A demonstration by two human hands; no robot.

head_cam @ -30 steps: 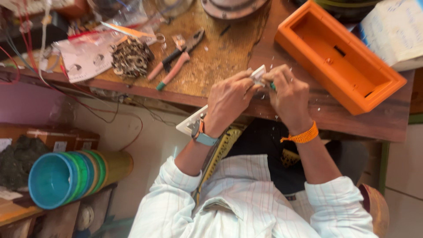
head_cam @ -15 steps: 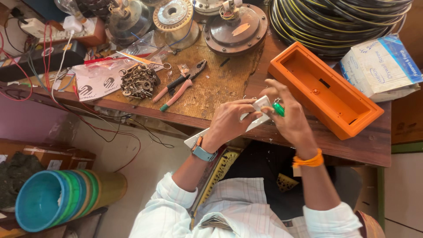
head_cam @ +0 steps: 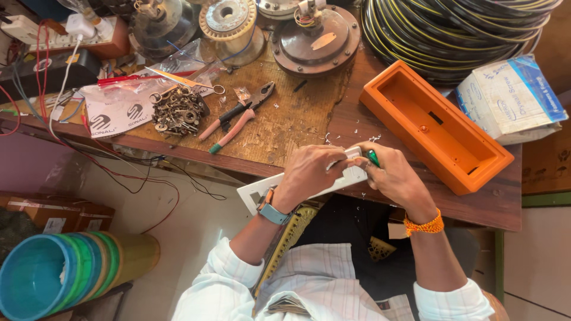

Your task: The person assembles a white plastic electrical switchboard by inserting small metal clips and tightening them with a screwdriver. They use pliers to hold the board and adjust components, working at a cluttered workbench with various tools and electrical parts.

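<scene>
1. Brown and scratched, the wooden workbench is full of tools and parts.
2. Both hands are at the front edge of the bench, close together.
3. The left hand is curled shut on a long white plastic plate. The fingers wrap over the top of the plate and the thumb is under it.
4. The plate sticks out past the left wrist, down and to the left. Its other end is hidden between the two hands.
5. The right hand is closed on a small tool with a green handle. Only a bit of green shows above the fingers. The tip of the tool is hidden, so you cannot tell where it touches the plate.
6. The two hands touch each other over the plate.
7. A blue watch is on the left wrist. An orange thread band is on the right wrist.
8. A long orange plastic box lies open just beside the right hand, farther back on the bench.
9. Pliers with pink handles lie near the left hand, farther back. A pile of small metal bits sits next to them.
10. A big coil of black and yellow wire is at the back.
11. Stacked plastic tubs sit low on the left, well apart from the hands.
</scene>
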